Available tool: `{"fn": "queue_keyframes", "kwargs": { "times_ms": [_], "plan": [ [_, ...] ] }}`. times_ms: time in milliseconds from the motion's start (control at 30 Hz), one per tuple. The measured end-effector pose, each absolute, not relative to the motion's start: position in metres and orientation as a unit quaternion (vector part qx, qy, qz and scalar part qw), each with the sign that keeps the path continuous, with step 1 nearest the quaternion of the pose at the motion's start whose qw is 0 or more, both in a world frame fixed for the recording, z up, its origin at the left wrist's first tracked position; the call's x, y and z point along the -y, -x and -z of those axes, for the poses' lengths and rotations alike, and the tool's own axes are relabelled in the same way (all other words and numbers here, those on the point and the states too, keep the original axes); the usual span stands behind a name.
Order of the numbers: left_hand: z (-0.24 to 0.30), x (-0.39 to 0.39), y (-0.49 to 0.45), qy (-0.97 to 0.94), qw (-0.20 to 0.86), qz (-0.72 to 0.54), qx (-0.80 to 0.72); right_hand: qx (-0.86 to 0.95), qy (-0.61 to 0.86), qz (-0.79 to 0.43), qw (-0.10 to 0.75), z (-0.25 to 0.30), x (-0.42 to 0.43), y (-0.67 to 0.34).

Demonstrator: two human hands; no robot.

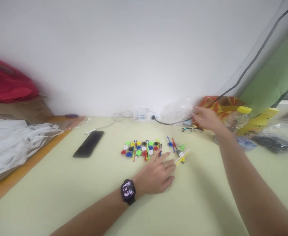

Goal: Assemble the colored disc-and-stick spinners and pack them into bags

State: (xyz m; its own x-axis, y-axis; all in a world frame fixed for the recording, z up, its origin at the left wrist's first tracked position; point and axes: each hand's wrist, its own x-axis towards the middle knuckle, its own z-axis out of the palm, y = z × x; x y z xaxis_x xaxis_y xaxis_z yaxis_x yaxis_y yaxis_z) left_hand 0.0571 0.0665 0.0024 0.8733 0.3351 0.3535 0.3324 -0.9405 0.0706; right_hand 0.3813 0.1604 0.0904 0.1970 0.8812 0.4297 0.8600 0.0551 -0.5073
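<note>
My left hand (pixel 156 175), with a ring and a black smartwatch (pixel 128 191), lies palm down with its fingers apart. Its fingertips are beside small plastic spinner pieces. One group of coloured round discs (pixel 138 152) with thin arrow-shaped sticks (pixel 147 151) is laid out in rows. To its right sits a looser group of pieces, including a blue arrow (pixel 171 144) and a white stick (pixel 182 156). Farther back, my right hand (pixel 206 120) pinches a clear plastic bag (pixel 179 109) near the wall; the bag is blurred.
A black phone (pixel 88 144) lies at left, near a white cable. Against the wall stands a power strip (pixel 144 120). Glasses (pixel 192 130), a clear bottle (pixel 238 119), a yellow package (pixel 259 123) and bagged black items (pixel 273 143) are at right. White straps (pixel 28 141) heap up at left.
</note>
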Motion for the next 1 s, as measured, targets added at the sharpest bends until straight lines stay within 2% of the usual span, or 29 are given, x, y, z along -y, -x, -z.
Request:
{"fn": "queue_keyframes", "kwargs": {
  "times_ms": [100, 200, 300, 433, 600, 800, 1000],
  "plan": [
    [-0.010, -0.074, -0.057, -0.967, -0.003, -0.192, -0.165, 0.674, 0.683, -0.038, 0.281, -0.074, -0.164, -0.358],
    [-0.032, -0.092, -0.053, -0.957, 0.005, -0.211, -0.198, 0.743, 0.630, -0.148, 0.171, -0.060, -0.160, -0.327],
    [-0.070, -0.119, -0.048, -0.928, 0.034, -0.234, -0.287, 0.781, 0.580, -0.217, 0.081, -0.050, -0.156, -0.305],
    [-0.125, -0.152, -0.044, -0.898, 0.100, -0.251, -0.348, 0.767, 0.594, -0.241, 0.006, -0.042, -0.152, -0.310],
    [-0.154, -0.178, -0.039, -0.889, 0.158, -0.190, -0.386, 0.743, 0.630, -0.224, -0.025, -0.045, -0.143, -0.335],
    [-0.130, -0.188, -0.038, -0.888, 0.187, -0.077, -0.414, 0.730, 0.656, -0.186, 0.044, -0.048, -0.147, -0.310],
    [-0.120, -0.190, -0.044, -0.899, 0.213, -0.071, -0.377, 0.765, 0.612, -0.195, 0.051, -0.035, -0.146, -0.287]
  ]
}}
